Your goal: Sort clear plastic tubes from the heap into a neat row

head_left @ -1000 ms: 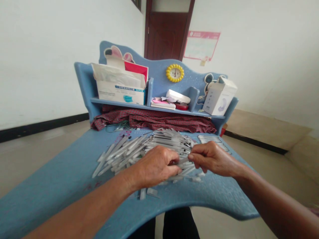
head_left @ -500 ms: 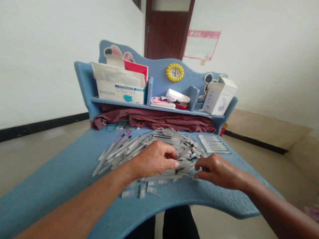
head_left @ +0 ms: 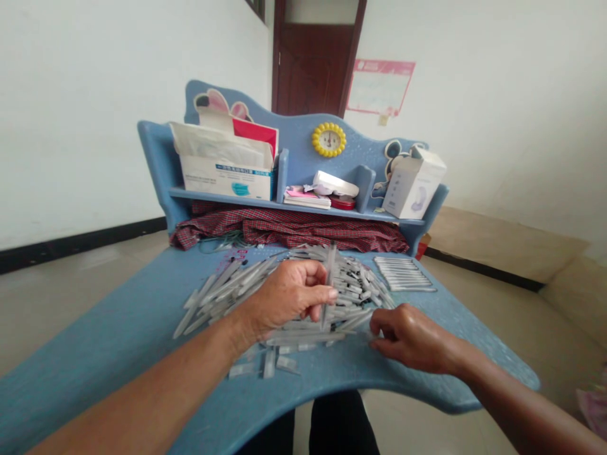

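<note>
Blue desk point(head_left: 118, 341), red checked cloth point(head_left: 289, 229) bunched beneath its shelf point(head_left: 353, 213); loose pile of pale tubes point(head_left: 351, 281) across the middle, a neat row of slim rods point(head_left: 403, 274) at right. Left hand point(head_left: 289, 294) pinched on one slim translucent tube point(head_left: 331, 272), held near upright over the pile. Right hand point(head_left: 410, 338) low, just beside the pile's lower right edge, fingers curled toward the thumb; cannot tell whether they grip anything.

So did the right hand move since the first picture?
Yes: the right hand has moved lower and slightly right in the view, farther from the yellow clock.
</note>
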Motion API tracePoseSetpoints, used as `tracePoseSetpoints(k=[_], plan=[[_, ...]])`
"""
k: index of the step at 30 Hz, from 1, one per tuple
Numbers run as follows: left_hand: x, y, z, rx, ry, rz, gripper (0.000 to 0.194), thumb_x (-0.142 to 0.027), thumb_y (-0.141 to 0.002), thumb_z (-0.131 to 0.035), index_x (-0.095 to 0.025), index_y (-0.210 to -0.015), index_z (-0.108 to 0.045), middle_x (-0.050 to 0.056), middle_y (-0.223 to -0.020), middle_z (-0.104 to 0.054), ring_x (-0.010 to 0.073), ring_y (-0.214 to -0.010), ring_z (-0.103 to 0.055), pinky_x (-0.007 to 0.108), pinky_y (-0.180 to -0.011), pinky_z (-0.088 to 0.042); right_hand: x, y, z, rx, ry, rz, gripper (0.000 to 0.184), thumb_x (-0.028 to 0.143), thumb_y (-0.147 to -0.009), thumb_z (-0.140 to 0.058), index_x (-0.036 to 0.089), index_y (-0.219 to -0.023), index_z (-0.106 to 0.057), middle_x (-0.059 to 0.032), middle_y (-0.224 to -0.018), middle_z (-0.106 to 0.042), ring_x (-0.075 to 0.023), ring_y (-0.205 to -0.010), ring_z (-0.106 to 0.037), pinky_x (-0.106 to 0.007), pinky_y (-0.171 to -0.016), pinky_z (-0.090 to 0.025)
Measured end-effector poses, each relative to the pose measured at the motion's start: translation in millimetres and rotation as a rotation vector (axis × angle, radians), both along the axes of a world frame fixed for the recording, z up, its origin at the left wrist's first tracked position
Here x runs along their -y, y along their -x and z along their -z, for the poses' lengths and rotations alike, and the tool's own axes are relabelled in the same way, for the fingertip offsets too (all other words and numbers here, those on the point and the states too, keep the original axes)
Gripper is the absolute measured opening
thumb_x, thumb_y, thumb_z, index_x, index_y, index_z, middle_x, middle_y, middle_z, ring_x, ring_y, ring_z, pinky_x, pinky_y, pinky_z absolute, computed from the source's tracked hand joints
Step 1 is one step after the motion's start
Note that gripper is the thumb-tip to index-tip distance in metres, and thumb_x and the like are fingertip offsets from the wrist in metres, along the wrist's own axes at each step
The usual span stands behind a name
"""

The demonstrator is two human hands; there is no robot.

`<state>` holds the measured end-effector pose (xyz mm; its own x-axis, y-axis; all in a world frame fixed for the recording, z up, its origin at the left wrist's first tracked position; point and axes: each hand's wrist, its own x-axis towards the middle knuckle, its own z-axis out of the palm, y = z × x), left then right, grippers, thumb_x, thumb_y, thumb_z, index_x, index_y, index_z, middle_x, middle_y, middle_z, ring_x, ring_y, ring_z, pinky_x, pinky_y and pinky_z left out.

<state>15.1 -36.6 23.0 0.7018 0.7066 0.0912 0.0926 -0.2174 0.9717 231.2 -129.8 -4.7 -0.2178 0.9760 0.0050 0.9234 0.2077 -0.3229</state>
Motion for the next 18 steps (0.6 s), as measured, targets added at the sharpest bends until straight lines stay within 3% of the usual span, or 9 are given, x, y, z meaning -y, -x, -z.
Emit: tracePoseSetpoints(k=[4,8,18], plan=[[0.5,-1.1,1.4,0.134,0.059,-0.02,0.013,-0.025,-0.073,-0.062,-0.014,-0.07,-0.055,-0.004,-0.052,-0.057,0.0063,-0.042,-0.049,0.017,-0.043,-0.034,1.8,7.6,4.7,-0.464,0.085,0.024,0.013,0.023,-0.077,-0.056,0.018,-0.069,-0.048,0.0059,-0.053,-0.046,-0.0068,-0.045,-0.043,-0.018,-0.043,-0.031],[0.6,-1.8,1.7,0.252,0.135,-0.046,0.011,-0.023,-0.073,-0.063,-0.015,-0.076,-0.055,-0.002,-0.068,-0.063,0.0053,-0.044,-0.052,0.017,-0.044,-0.038,2.0,25.0,10.1,-0.803,0.084,0.045,0.017,0.027,-0.075,-0.061,0.017,-0.071,-0.048,0.0049,-0.055,-0.05,-0.0068,-0.043,-0.048,-0.018,-0.041,-0.039],[1.8,-3.2,3.5,0.306,0.153,-0.034,0.01,-0.023,-0.074,-0.063,-0.016,-0.077,-0.056,-0.002,-0.067,-0.063,0.0063,-0.044,-0.054,0.016,-0.041,-0.04,-2.3,53.6,18.8,-1.067,-0.019,0.135,0.02,0.024,-0.069,-0.068,0.017,-0.069,-0.05,0.0075,-0.048,-0.048,-0.0054,-0.039,-0.046,-0.016,-0.038,-0.042]])
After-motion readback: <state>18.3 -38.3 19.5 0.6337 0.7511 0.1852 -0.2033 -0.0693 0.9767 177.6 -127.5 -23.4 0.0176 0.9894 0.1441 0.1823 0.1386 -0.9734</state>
